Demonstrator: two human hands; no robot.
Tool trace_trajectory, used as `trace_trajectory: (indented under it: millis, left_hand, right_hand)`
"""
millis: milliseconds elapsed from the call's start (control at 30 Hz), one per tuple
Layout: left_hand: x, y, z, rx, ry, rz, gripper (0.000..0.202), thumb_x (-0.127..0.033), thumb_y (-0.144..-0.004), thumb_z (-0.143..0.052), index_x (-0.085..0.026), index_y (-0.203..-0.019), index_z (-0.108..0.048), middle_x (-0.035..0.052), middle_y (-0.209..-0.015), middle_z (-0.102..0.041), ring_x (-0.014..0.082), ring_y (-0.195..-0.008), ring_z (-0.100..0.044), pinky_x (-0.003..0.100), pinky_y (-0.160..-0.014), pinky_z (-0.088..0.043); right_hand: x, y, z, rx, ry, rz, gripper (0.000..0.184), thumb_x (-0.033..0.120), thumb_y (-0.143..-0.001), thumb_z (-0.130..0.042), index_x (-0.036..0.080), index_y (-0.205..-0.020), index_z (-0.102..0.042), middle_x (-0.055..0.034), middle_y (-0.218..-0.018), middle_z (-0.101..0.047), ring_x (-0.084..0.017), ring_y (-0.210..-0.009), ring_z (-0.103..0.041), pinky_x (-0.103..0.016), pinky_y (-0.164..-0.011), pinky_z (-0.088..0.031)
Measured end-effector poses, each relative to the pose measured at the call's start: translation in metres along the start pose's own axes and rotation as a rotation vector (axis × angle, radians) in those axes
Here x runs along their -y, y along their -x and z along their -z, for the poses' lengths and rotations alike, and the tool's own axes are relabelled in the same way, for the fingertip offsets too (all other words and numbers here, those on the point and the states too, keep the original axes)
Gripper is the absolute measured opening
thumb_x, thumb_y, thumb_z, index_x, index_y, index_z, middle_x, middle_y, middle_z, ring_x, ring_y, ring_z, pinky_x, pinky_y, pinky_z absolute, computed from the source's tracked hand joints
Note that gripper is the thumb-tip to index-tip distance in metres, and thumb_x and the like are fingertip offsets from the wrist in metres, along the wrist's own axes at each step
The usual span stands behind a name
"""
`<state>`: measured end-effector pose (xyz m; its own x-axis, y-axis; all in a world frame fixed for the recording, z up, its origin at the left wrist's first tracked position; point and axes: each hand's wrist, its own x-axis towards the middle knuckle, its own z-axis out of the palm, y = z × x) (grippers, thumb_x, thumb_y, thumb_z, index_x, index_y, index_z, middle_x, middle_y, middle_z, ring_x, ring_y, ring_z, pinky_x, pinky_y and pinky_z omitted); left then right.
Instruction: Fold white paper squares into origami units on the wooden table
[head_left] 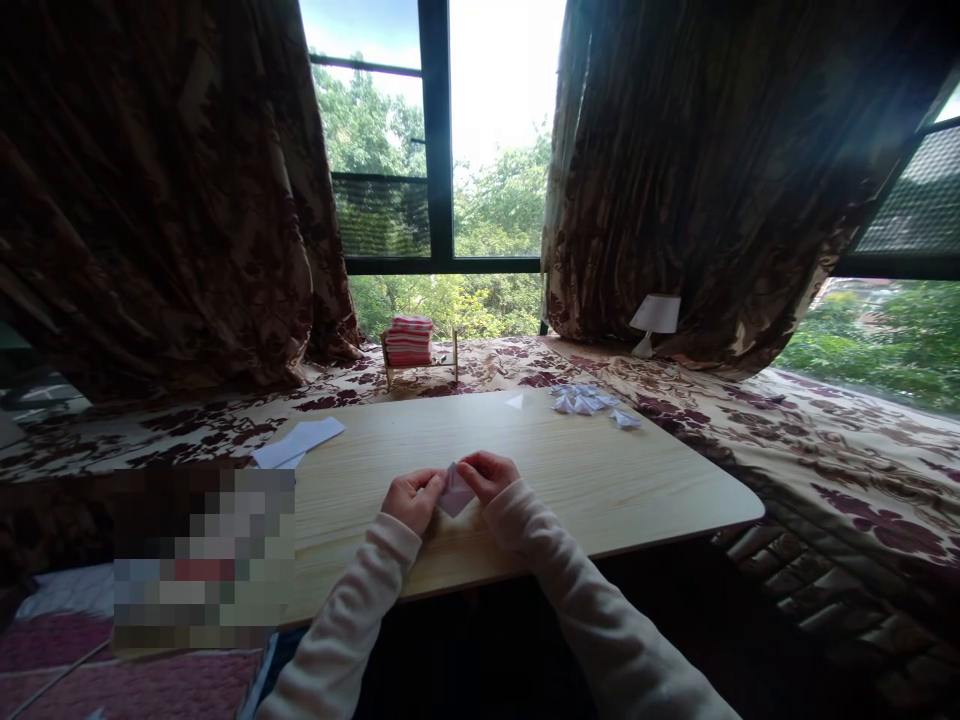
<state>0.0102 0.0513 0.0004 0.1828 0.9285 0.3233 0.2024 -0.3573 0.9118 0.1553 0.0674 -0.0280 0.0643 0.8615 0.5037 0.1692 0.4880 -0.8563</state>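
Note:
A small piece of folded white paper [456,495] is held between my two hands, just above the near part of the table. My left hand [414,500] pinches its left edge between thumb and fingers. At its upper right, my right hand [489,475] grips the paper with the fingertips. The paper comes to a point toward me, and part of it is covered by my fingers. A small white paper triangle [515,402] lies farther back on the table, beside a cluster of folded paper pieces [581,399].
The pale wooden table [600,480] has white paper sheets [300,442] at its left. Behind it, a small rack holds folded striped cloths [409,341]. A white lamp [657,315] stands at the back right by the curtain [675,180]. A blurred patch hides the left corner.

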Motion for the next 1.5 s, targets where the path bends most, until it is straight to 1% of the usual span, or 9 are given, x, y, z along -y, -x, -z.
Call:
trace_trajectory:
  millis: [167,500,667,733,867,933,1033,1233,1500]
  left_hand:
    - [-0.003,0.002,0.0,-0.001,0.005,0.01,0.028,-0.034,-0.068,-0.059,-0.011,-0.078,-0.071,0.0053,-0.072,-0.07,0.0197,-0.072,-0.061,0.025,-0.066,-0.045]
    - [-0.001,0.003,-0.001,-0.047,-0.008,0.035,0.024,-0.032,-0.064,-0.061,-0.011,-0.069,-0.071,0.0059,-0.063,-0.068,0.0185,-0.061,-0.06,0.025,-0.057,-0.045]
    - [-0.002,0.004,-0.001,-0.035,-0.014,0.028,0.023,-0.032,-0.062,-0.063,-0.011,-0.068,-0.071,0.006,-0.064,-0.068,0.019,-0.064,-0.06,0.025,-0.061,-0.044]
    - [-0.004,0.003,-0.001,-0.029,-0.004,0.024,0.026,-0.035,-0.063,-0.062,-0.011,-0.07,-0.071,0.0065,-0.066,-0.068,0.0195,-0.066,-0.06,0.025,-0.063,-0.044]
    - [-0.006,0.001,0.002,-0.033,0.025,0.013,0.04,-0.044,-0.073,-0.05,-0.01,-0.08,-0.07,0.0075,-0.074,-0.069,0.0202,-0.074,-0.06,0.026,-0.068,-0.044]
    - [-0.007,0.003,0.003,-0.004,0.016,-0.004,0.038,-0.043,-0.071,-0.053,-0.011,-0.08,-0.07,0.0063,-0.074,-0.069,0.0199,-0.075,-0.06,0.025,-0.069,-0.044]
    - [-0.009,0.006,0.001,0.025,-0.02,-0.02,0.03,-0.038,-0.065,-0.061,-0.011,-0.074,-0.07,0.0035,-0.065,-0.066,0.0182,-0.068,-0.058,0.023,-0.064,-0.042]
    - [-0.012,0.008,-0.002,0.034,-0.063,-0.027,0.026,-0.034,-0.067,-0.055,-0.012,-0.07,-0.069,0.0001,-0.056,-0.059,0.0137,-0.057,-0.051,0.021,-0.054,-0.038]
    - [-0.01,0.009,-0.002,-0.006,-0.129,-0.067,0.022,-0.029,-0.066,-0.055,-0.013,-0.052,-0.062,-0.0003,-0.053,-0.051,0.0132,-0.058,-0.046,0.023,-0.056,-0.035]
  right_hand:
    - [0.001,0.001,-0.001,0.009,-0.019,0.001,0.02,0.033,-0.069,-0.057,0.014,-0.065,-0.062,-0.0007,-0.055,-0.058,-0.011,-0.049,-0.05,-0.021,-0.048,-0.042]
    - [0.005,0.002,0.001,0.064,-0.034,-0.034,0.018,0.03,-0.067,-0.059,0.013,-0.064,-0.064,-0.0006,-0.053,-0.059,-0.01,-0.047,-0.049,-0.021,-0.046,-0.04]
    - [0.008,0.003,0.001,0.095,-0.058,-0.049,0.018,0.03,-0.065,-0.062,0.013,-0.062,-0.065,-0.0004,-0.051,-0.058,-0.01,-0.047,-0.049,-0.021,-0.045,-0.039]
    - [0.009,0.002,0.001,0.08,-0.071,-0.045,0.018,0.03,-0.066,-0.062,0.013,-0.062,-0.065,-0.0004,-0.052,-0.059,-0.01,-0.048,-0.049,-0.021,-0.046,-0.04]
    - [0.008,0.0,0.003,-0.001,-0.093,-0.036,0.021,0.033,-0.068,-0.06,0.013,-0.064,-0.064,-0.0005,-0.053,-0.058,-0.01,-0.048,-0.05,-0.022,-0.047,-0.04]
    - [0.007,-0.002,0.003,-0.035,-0.106,-0.034,0.023,0.035,-0.068,-0.059,0.013,-0.064,-0.064,-0.0005,-0.053,-0.058,-0.011,-0.048,-0.05,-0.022,-0.048,-0.04]
    - [0.007,-0.003,0.002,-0.05,-0.126,-0.033,0.023,0.036,-0.067,-0.06,0.013,-0.064,-0.063,-0.0005,-0.053,-0.058,-0.011,-0.048,-0.05,-0.023,-0.048,-0.041]
    - [0.008,-0.001,-0.003,-0.012,-0.142,-0.047,0.022,0.036,-0.066,-0.061,0.014,-0.063,-0.063,-0.0001,-0.052,-0.058,-0.01,-0.048,-0.049,-0.022,-0.048,-0.041]
    - [0.009,0.004,-0.005,0.069,-0.085,-0.054,0.023,0.036,-0.065,-0.061,0.014,-0.06,-0.063,0.0012,-0.048,-0.055,-0.009,-0.046,-0.045,-0.02,-0.044,-0.037]
